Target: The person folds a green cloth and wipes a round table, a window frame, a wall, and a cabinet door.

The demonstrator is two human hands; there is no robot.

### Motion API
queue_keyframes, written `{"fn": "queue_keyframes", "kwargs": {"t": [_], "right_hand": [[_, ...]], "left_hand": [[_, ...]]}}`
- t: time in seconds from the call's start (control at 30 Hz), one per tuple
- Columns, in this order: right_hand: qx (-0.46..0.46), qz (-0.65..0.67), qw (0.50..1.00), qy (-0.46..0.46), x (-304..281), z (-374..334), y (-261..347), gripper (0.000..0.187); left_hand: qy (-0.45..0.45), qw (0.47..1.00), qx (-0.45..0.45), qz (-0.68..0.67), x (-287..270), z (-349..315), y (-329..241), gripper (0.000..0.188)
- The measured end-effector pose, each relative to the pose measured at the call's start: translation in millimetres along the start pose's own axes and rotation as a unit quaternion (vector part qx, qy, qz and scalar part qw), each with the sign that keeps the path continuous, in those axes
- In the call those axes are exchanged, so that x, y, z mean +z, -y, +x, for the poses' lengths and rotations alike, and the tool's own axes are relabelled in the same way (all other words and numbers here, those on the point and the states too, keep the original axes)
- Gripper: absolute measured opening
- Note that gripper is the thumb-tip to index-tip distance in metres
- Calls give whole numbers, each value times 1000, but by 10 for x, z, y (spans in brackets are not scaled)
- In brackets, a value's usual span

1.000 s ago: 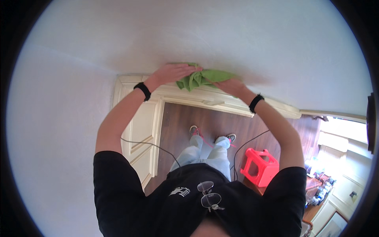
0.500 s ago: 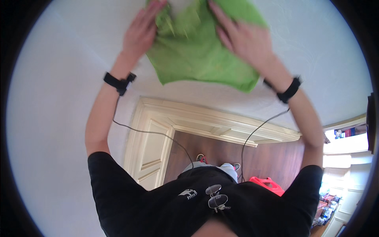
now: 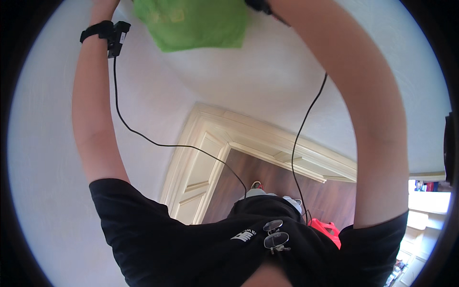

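A green cloth (image 3: 196, 26) lies against the pale wall at the top of the view, its upper part cut off by the frame edge. Just left of it, only the base of my left hand (image 3: 104, 6) shows; its fingers are out of the picture. My right arm reaches up to the right of the cloth, and the right hand is beyond the top edge. Whether either hand grips the cloth is hidden. Each wrist wears a black strap, the left strap (image 3: 98, 31) with a small box, the right strap (image 3: 259, 5) partly cut off.
Thin black cables (image 3: 167, 145) hang from both wrists toward my waist. Below are cream panelled woodwork (image 3: 203, 160), a brown wooden floor (image 3: 253, 167) and a red plastic object (image 3: 327, 230). Eyeglasses (image 3: 276, 239) hang on my black shirt. Bright shelves (image 3: 430, 203) stand at far right.
Both arms have reached farther up and the hands have moved toward or past the top edge. The green cloth has shifted up and left in the view.
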State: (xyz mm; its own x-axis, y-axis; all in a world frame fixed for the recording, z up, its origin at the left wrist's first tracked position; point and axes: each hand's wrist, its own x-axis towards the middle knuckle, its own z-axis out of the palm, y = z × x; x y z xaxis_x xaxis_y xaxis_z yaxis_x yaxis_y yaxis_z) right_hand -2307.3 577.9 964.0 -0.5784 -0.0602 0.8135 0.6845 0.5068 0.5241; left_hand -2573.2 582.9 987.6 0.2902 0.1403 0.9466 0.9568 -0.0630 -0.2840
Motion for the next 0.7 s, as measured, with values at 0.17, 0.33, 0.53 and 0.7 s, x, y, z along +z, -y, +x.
{"fn": "queue_keyframes", "kwargs": {"t": [0.17, 0.33, 0.53, 0.7], "right_hand": [[-48, 130, 984, 109, 653, -539, 920, 28], [-94, 78, 991, 53, 1273, -1331, 1495, 48], [-167, 111, 916, 347, 1109, -2425, 2183, 51], [-235, 9, 937, 258, 854, -3490, 2409, 43]], "left_hand": [[52, 997, -16, -53, 120, -721, 31, 53], [93, 990, -40, -94, 388, -1556, -333, 55], [282, 951, -7, 128, 320, -3330, -798, 72], [292, 937, -189, -38, 286, -4670, -1715, 76]]}}
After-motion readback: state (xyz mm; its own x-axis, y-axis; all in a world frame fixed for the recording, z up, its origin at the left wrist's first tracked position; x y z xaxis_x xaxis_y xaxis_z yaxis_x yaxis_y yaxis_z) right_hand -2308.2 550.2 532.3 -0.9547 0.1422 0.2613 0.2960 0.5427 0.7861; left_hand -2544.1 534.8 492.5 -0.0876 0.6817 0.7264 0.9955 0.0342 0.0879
